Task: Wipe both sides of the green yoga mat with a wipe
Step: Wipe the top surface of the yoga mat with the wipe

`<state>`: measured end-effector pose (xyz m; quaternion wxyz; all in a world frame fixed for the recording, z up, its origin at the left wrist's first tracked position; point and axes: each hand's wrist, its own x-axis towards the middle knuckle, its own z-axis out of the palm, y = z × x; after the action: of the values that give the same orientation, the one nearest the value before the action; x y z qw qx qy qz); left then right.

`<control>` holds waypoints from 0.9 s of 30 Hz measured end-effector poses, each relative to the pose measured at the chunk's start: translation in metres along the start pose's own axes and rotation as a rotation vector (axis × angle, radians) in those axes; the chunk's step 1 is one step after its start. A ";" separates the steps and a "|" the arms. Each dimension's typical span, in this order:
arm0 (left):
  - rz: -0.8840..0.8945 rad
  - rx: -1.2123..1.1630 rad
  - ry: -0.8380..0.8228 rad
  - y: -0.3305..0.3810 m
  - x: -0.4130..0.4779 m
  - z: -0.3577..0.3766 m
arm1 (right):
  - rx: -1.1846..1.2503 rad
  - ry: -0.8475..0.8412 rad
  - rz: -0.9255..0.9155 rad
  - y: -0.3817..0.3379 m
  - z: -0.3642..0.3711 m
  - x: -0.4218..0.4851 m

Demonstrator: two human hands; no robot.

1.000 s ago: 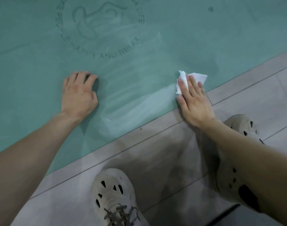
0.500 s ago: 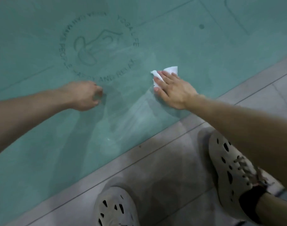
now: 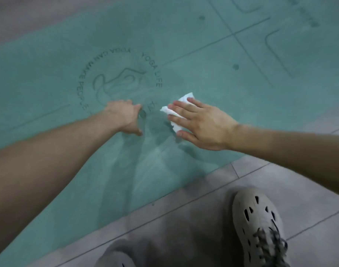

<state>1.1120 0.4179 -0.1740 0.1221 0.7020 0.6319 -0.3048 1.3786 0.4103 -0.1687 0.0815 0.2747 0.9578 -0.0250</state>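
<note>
The green yoga mat (image 3: 213, 60) lies flat on the floor, with a round printed logo (image 3: 118, 78) near its middle. My right hand (image 3: 199, 122) presses a crumpled white wipe (image 3: 181, 106) flat against the mat with straight, spread fingers, just right of the logo. My left hand (image 3: 124, 116) rests on the mat at the logo's lower edge, fingers bent down onto the surface and holding nothing. Damp streaks (image 3: 151, 160) show on the mat below both hands.
Grey floor tiles (image 3: 193, 218) border the mat's near edge. My two beige perforated shoes (image 3: 259, 226) (image 3: 114, 260) stand on the tiles close to that edge. More floor shows past the mat's far left corner (image 3: 20, 16).
My right hand has slid the wipe from the mat's near edge up and leftward toward the logo. My left hand stayed planted on the mat near the logo.
</note>
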 end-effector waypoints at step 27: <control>-0.489 -0.512 0.075 -0.016 0.038 0.036 | 0.287 0.179 0.364 0.131 0.101 0.141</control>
<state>1.0871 0.4315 -0.2203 0.1943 0.4875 0.8411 -0.1310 1.3444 0.5862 -0.2923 -0.0403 0.4524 0.8826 -0.1213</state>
